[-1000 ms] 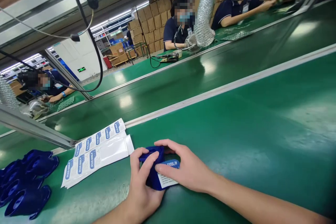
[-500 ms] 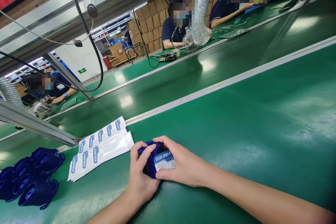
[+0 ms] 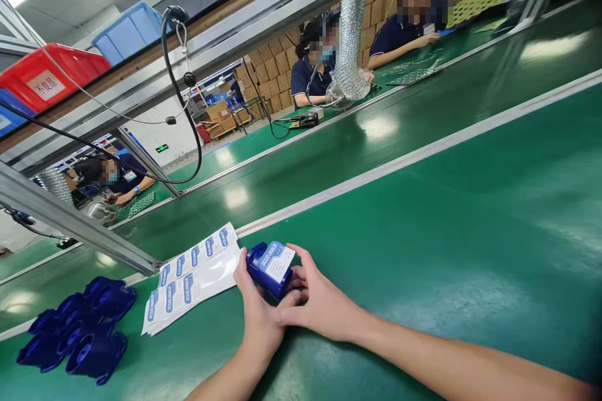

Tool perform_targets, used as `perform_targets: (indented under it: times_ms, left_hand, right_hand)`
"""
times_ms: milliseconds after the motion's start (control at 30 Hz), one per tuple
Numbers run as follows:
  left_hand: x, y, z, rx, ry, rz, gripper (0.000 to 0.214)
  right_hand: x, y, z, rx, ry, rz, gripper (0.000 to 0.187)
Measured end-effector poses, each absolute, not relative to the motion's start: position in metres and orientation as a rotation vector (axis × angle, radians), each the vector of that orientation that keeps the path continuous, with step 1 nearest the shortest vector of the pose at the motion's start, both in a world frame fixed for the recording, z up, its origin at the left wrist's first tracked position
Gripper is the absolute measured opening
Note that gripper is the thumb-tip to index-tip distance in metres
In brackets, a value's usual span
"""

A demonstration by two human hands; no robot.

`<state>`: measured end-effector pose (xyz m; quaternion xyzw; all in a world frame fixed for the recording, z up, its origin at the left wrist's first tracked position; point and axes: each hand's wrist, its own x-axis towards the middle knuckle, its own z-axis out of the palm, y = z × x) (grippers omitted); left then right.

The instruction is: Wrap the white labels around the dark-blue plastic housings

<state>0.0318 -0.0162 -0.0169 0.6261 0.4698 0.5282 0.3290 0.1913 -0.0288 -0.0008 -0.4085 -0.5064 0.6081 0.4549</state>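
A small dark blue plastic housing (image 3: 264, 271) with a white and blue label (image 3: 276, 259) on its upper face sits between both my hands just above the green bench. My left hand (image 3: 256, 313) grips its left side, fingers curled around it. My right hand (image 3: 320, 301) holds its right and lower side, thumb and fingers wrapped on it. Just left of the hands lie sheets of blue and white labels (image 3: 192, 276).
A pile of dark blue housings (image 3: 79, 335) lies at the left edge. A metal frame bar (image 3: 70, 219) crosses above the label sheets. A conveyor belt (image 3: 376, 131) runs behind the bench. Other people sit across it, near a foil duct (image 3: 350, 44) and stacked cartons.
Both hands turned the blue housing, so its label now faces up and away. My fingers no longer press on the label. The view has tilted up.
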Motion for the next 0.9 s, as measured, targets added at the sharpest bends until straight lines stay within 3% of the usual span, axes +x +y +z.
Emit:
perform_targets:
  times_ms: [100, 200, 300, 467, 633, 900]
  left_hand:
    - [0.026, -0.021, -0.019, 1.721, 1.103, 1.268, 0.101]
    - [0.012, -0.016, -0.019, 1.853, 1.109, 1.266, 0.084]
    - [-0.001, -0.003, -0.016, 1.891, 1.045, 1.142, 0.081]
    - [-0.009, 0.011, -0.010, 1.949, 1.042, 0.931, 0.079]
    - [-0.010, 0.008, -0.009, 2.129, 1.089, 0.936, 0.073]
    - [-0.007, 0.006, 0.003, 2.167, 0.967, 0.912, 0.053]
  right_hand:
    - [0.204, -0.020, 0.003, -1.093, -1.363, 1.320, 0.109]
    - [0.227, -0.007, 0.005, -1.070, -1.625, 1.184, 0.106]
    - [0.241, 0.000, 0.005, -1.024, -1.830, 1.114, 0.102]
    - [0.242, 0.001, 0.008, -0.958, -1.921, 1.138, 0.076]
    - [0.240, 0.001, 0.002, -1.089, -1.901, 1.077, 0.090]
    - [0.239, 0.004, 0.000, -1.117, -1.892, 1.036, 0.079]
